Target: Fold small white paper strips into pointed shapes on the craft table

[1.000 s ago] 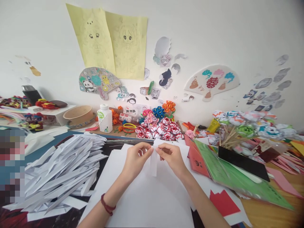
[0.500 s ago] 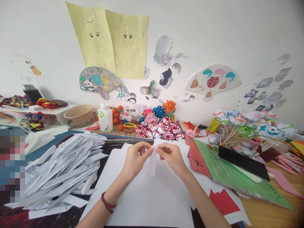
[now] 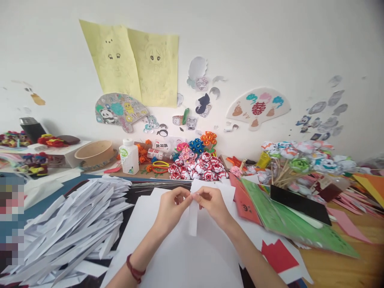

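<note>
A narrow white paper strip (image 3: 193,224) hangs down between my hands, its top end pinched at the fingertips. My left hand (image 3: 172,208) is closed on the strip with thumb and forefinger, and a dark red cord bracelet circles that wrist. From the other side my right hand (image 3: 213,206) pinches the same top end, its thumb almost touching the left fingertips. Beneath both hands lie large white paper sheets (image 3: 180,260). The strip's very top is hidden by my fingers.
A big heap of folded white paper strips (image 3: 81,228) lies to the left. Behind stand a white glue bottle (image 3: 129,158) and red-and-white paper flowers (image 3: 199,168). At right are a green packet (image 3: 294,224), a black phone-like slab (image 3: 300,204) and red paper (image 3: 279,256).
The view has tilted up and shifted slightly right, so everything sits lower and further left. My fingertips have come closer together at the strip's top.
</note>
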The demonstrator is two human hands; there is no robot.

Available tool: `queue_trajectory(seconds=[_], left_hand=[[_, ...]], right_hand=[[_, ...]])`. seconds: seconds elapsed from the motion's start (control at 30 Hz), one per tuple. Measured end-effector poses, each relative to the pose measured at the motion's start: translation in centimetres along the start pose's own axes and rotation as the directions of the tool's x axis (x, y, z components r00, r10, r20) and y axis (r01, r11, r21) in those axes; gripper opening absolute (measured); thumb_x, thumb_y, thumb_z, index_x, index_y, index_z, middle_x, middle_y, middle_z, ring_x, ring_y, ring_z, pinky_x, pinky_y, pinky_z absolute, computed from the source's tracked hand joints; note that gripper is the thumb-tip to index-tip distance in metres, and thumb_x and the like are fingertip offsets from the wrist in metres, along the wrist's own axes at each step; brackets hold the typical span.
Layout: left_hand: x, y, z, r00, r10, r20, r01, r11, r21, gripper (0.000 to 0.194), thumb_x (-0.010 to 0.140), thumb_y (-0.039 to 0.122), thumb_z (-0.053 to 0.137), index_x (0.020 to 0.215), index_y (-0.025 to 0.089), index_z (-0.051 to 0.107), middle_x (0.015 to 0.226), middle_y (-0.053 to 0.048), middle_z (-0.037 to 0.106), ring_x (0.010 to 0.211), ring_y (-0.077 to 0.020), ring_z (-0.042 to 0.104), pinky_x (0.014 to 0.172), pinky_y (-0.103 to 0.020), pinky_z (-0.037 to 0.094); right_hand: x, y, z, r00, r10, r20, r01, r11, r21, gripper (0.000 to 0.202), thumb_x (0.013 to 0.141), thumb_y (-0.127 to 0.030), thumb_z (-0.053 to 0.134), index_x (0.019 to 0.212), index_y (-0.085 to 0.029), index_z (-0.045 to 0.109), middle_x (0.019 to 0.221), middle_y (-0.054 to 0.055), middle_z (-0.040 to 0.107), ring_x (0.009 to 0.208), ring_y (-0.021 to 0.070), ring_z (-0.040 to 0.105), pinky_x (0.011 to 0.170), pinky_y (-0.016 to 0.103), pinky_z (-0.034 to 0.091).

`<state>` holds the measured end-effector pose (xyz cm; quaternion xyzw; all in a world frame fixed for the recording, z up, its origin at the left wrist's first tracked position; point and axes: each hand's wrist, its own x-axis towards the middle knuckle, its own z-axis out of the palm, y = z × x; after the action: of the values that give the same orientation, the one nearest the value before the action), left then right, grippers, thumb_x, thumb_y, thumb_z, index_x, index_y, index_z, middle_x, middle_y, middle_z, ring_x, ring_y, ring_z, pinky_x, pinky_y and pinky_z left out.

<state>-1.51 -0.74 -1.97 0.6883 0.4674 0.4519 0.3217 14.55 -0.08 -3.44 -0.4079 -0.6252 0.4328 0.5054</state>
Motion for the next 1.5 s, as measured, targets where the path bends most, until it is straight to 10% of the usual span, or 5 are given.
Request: queue_trajectory(seconds=[0.67,1.5], left_hand=[[-0.1,0.6,0.2,0.978,0.056,0.200,-0.035,0.993,-0.110,0.023,0.088,0.035,0.044,0.075,0.018,0.053,0.065,0.000,0.059,0.060,-0.0122,0.054,0.057,-0.022,0.042],[-0.5,-1.1,2.7,0.996,-0.084,-0.011,0.081,0.986,-0.148,0.029,0.086,0.036,0.045,0.063,0.017,0.045,0.059,0.004,0.045,0.057,-0.0105,0.044,0.054,-0.020,0.034]], right_hand=[[0.0,0.2,-0.5,0.992,0.103,0.068,-0.113,0.981,0.156,0.033,0.070,-0.046,0.070,0.062,-0.015,0.060,0.057,0.001,0.059,0.054,0.0128,0.054,0.052,0.025,0.043],[-0.2,0.9,1.8,0.980,0.041,-0.195,-0.011,0.988,0.152,0.029,0.075,-0.039,0.066,0.061,-0.016,0.056,0.054,-0.003,0.048,0.051,0.0093,0.043,0.048,0.022,0.033]])
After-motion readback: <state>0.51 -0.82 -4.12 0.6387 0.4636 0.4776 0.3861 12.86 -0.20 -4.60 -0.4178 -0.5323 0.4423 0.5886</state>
